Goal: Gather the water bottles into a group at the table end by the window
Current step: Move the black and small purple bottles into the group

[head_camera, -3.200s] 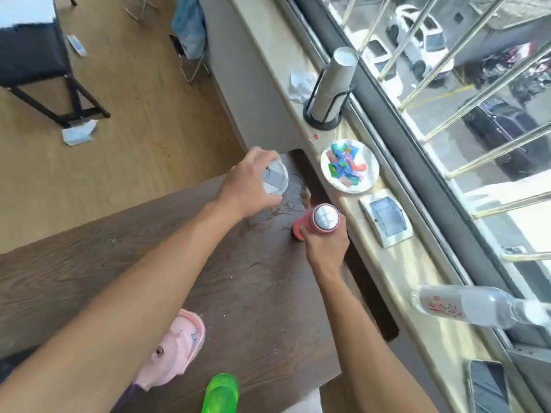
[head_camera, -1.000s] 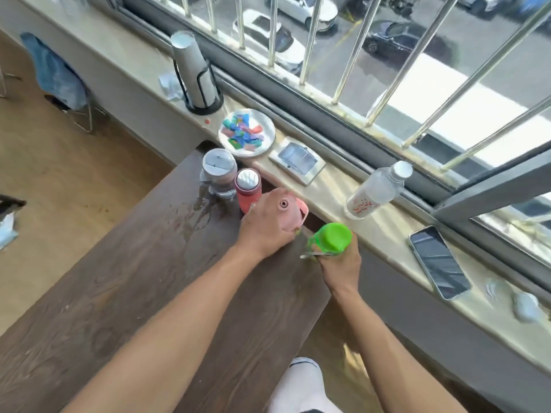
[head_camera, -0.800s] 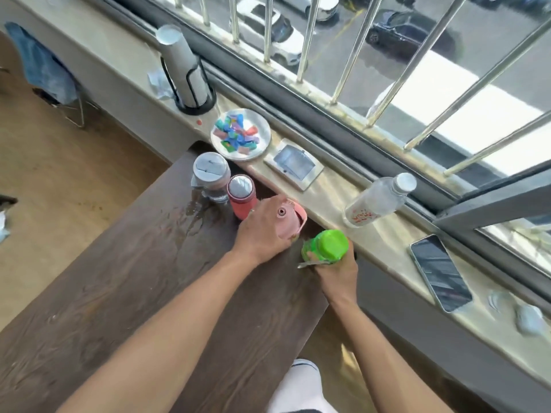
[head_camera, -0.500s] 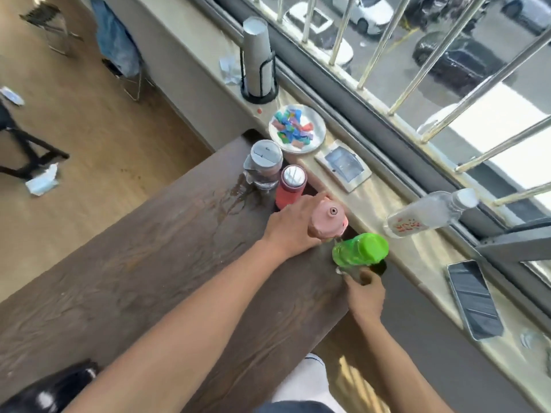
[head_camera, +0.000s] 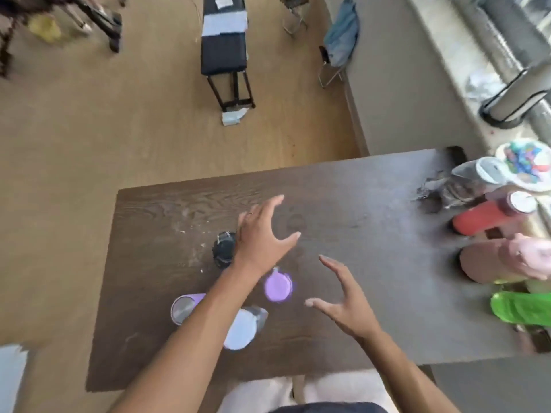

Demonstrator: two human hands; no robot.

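Hands (head_camera: 262, 234) (head_camera: 347, 305) hover spread-fingered, empty, above the lilac bottle (head_camera: 278, 287)

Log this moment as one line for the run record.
hands: left hand and right hand open, empty | at window end: clear bottle, red bottle, pink bottle, green bottle | ungathered: black bottle, purple-lidded bottle

Both hands are held spread and empty over the dark wood table (head_camera: 343, 189): left hand (head_camera: 262, 236) above a black bottle (head_camera: 223, 248), right hand (head_camera: 346, 302) just beside a purple-lidded bottle (head_camera: 278, 287). A lilac tumbler (head_camera: 183, 308) and a white-lidded bottle (head_camera: 241, 332) are half hidden under the left forearm. Clear (head_camera: 477, 174), red (head_camera: 489, 217), pink (head_camera: 504, 262) and green (head_camera: 518, 308) bottles are grouped at the window end, pretty blurred.
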